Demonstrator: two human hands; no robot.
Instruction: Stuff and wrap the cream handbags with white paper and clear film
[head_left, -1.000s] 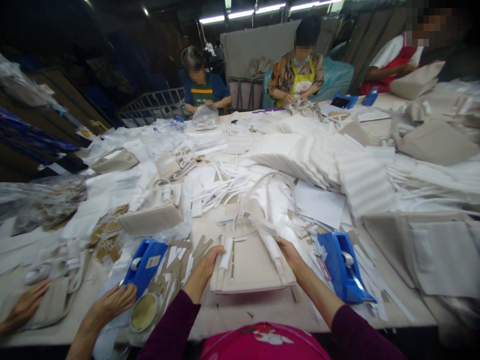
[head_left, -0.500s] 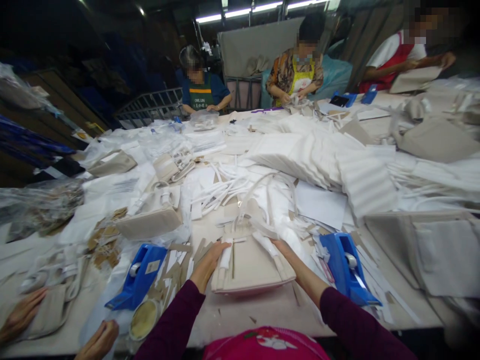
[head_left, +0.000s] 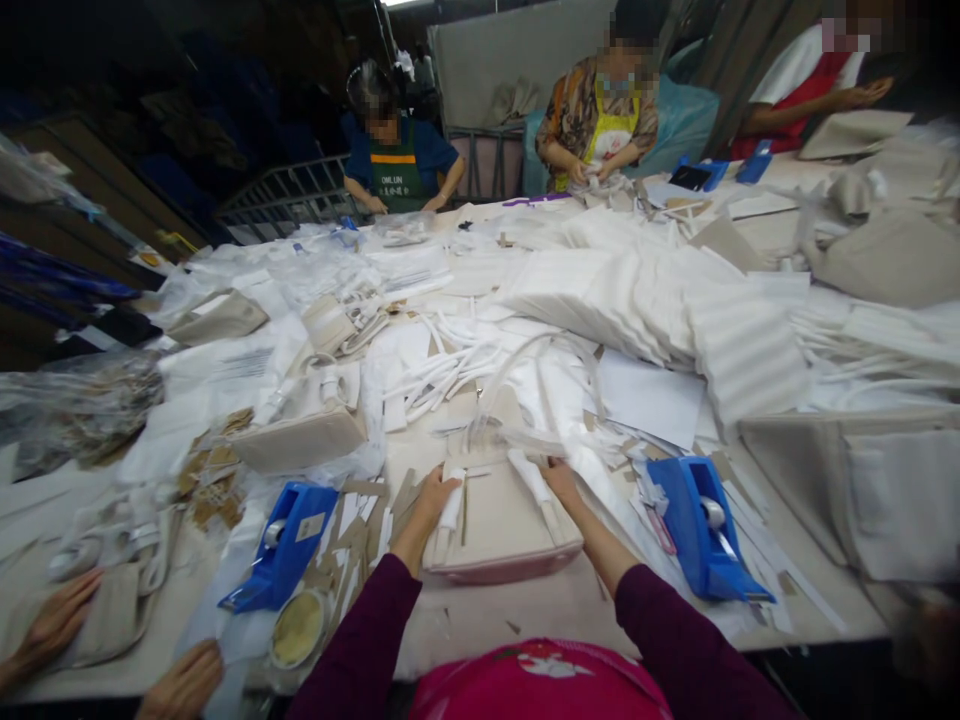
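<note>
2 hands on 1 bag, 2 tape disps nr

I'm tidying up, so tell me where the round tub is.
In the head view, the round tub sits at lower left, between the left blue tape dispenser and the person's left purple sleeve.

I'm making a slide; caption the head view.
Left hand and right hand hold a beige bag by its sides, between two blue tape dispensers on a cluttered table.
</note>
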